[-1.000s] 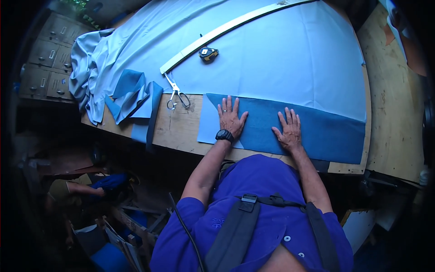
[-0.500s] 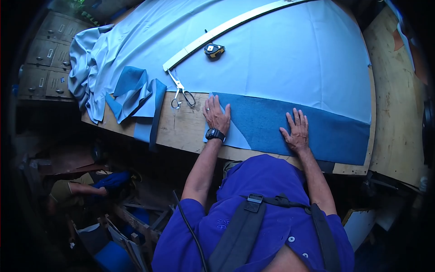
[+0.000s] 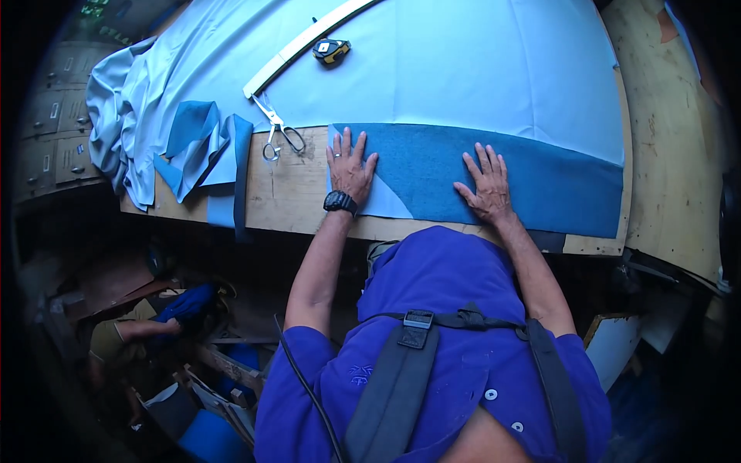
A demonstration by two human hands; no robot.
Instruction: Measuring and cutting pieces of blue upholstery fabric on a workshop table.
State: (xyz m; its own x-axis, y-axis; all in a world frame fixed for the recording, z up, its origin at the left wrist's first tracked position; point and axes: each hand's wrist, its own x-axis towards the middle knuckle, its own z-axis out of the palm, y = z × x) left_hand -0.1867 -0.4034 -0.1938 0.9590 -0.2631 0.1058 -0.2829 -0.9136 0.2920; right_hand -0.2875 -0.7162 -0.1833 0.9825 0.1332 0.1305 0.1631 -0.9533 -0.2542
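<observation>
My left hand [image 3: 351,174], wearing a black watch, lies open on the left end of a dark blue fabric strip [image 3: 563,189] beside its pale triangular part [image 3: 383,204]. My right hand [image 3: 486,189] rests on the same strip, fingers spread. Just beyond lies a large light blue cloth [image 3: 471,69]. Scissors with black handles [image 3: 282,130] lie left of my left hand, their blades meeting a long pale straightedge [image 3: 301,40]. A black and yellow tape measure [image 3: 331,52] sits on the cloth.
Bunched two-tone offcuts [image 3: 189,131] lie at left on the wooden table [image 3: 301,177]. Metal lockers [image 3: 50,147] stand at far left, a plywood surface [image 3: 664,177] at right. Below left, another person's arm [image 3: 143,330] shows among stacked boards and dark clutter [image 3: 216,386].
My left hand has slid left to the strip's end. The table and its contents sit higher and further left in the picture, as the view has shifted.
</observation>
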